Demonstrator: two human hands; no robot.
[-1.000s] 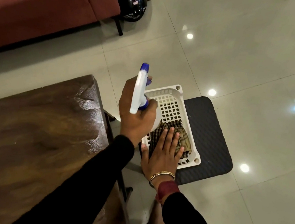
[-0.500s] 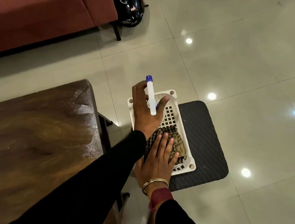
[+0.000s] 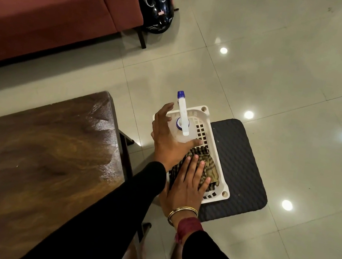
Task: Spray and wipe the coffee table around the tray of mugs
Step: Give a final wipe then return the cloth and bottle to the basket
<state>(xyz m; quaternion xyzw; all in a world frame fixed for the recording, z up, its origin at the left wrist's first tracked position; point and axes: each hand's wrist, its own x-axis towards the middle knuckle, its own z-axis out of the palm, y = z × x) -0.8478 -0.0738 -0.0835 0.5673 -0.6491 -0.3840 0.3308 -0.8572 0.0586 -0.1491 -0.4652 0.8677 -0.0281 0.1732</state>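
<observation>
Head view looks down past the corner of the dark wooden bench point(image 3: 41, 155) to a white plastic basket point(image 3: 221, 187) on the floor, at about three o'clock from that corner. The basket sits on a black mat point(image 3: 240, 161) that juts out toward three o'clock.

The spray bottle point(image 3: 182, 117) stands upright in the twelve o'clock end of the basket, its nozzle pointing to twelve. The left hand point(image 3: 168, 142) cups round its clear body with fingers spread, thumb against the side, not clamped as far as I can see. The right hand point(image 3: 188, 186) lies flat, fingers straight, on the checked cloth point(image 3: 208, 167) bunched in the six o'clock end. The two hands are close, nearly touching.

The bench edge nearest the basket has a wet-looking sheen, so I'd guess the cloth is wanted next. It looks soft, limp and light; best gathered from the middle of the heap into the palm so no corner trails. The bottle is smooth, light plastic, likely slick if damp and a bit top-heavy; the neck under the trigger is the sure hold.

The tray of mugs is out of view.
</observation>
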